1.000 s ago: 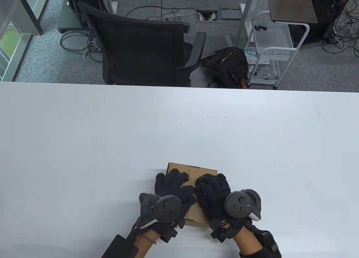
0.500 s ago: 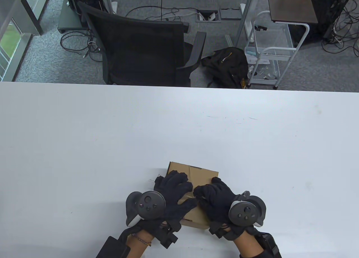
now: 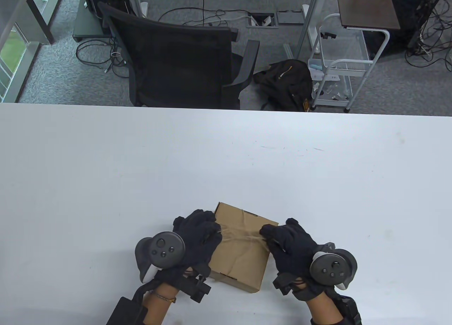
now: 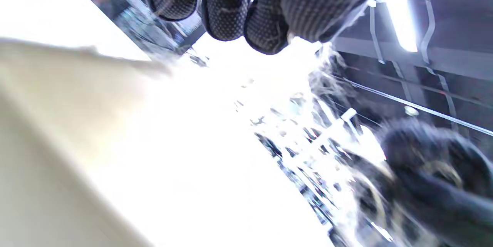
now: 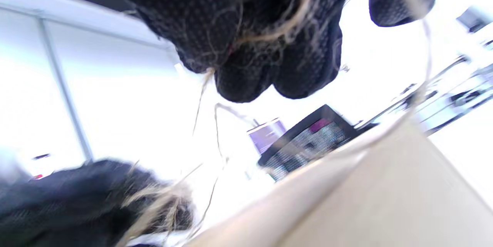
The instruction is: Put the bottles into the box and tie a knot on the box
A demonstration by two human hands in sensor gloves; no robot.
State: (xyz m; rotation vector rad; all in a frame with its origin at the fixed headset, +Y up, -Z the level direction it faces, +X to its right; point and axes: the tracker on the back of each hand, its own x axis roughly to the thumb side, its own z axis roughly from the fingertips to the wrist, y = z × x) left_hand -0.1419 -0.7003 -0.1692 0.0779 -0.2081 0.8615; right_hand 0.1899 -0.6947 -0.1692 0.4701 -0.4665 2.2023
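Note:
A shut brown cardboard box [image 3: 243,261] lies near the table's front edge, with thin twine [image 3: 240,237] stretched across its top. My left hand [image 3: 201,233] is at the box's left side, its fingers curled on one twine end. At the box's right side my right hand [image 3: 282,238] pinches the other end. In the right wrist view frayed twine [image 5: 283,31] runs through the curled fingers [image 5: 246,81] above the box [image 5: 366,200]. In the left wrist view the fingers [image 4: 225,4] are bunched, with the blurred box [image 4: 46,123] below. No bottles are visible.
The white table [image 3: 106,169] stretches wide around the box. Beyond its far edge stand a black office chair [image 3: 176,60], a dark backpack [image 3: 286,81] on the floor and a white wire cart [image 3: 335,67].
Both hands have moved from over the box's middle out to its left and right sides, drawing the twine taut across the top. The box has turned slightly and shifted right.

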